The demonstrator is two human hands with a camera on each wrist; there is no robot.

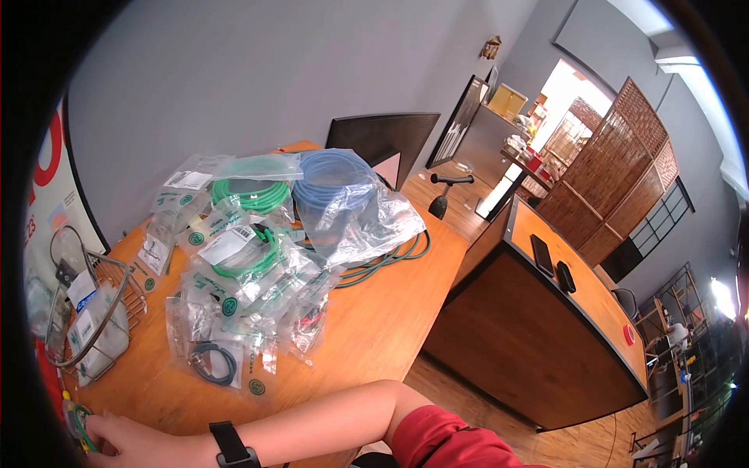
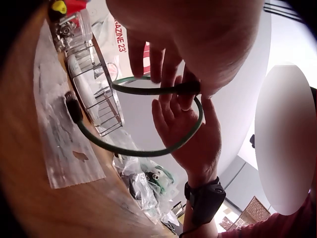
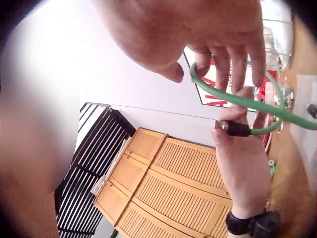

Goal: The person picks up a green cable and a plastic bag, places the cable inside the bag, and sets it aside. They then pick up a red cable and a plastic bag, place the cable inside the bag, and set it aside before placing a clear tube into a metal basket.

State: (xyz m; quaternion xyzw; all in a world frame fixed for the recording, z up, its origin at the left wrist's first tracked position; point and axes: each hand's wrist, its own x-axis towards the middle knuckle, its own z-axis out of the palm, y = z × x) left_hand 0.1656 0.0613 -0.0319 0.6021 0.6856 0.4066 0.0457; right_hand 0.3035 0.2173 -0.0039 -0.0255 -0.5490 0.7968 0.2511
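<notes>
A green cable (image 2: 141,153) with black plug ends hangs in a loop between my two hands. My left hand (image 2: 198,39) pinches one plug (image 3: 237,128) between thumb and fingers, as the right wrist view shows; the head view does not take this hand in. The cable's other plug (image 2: 73,109) dangles over a clear plastic bag (image 2: 62,144) on the table. My right hand (image 1: 136,443) faces the left one, its palm turned up to the cable in the left wrist view. Its fingers (image 3: 238,64) stretch loosely behind the cable, and its thumb stands apart.
Bagged green cables (image 1: 253,195), a blue coil (image 1: 335,179) and a small dark cable (image 1: 212,364) lie on the wooden table (image 1: 374,343). A wire basket (image 1: 117,312) with packets stands at the left. A second desk (image 1: 507,335) is to the right.
</notes>
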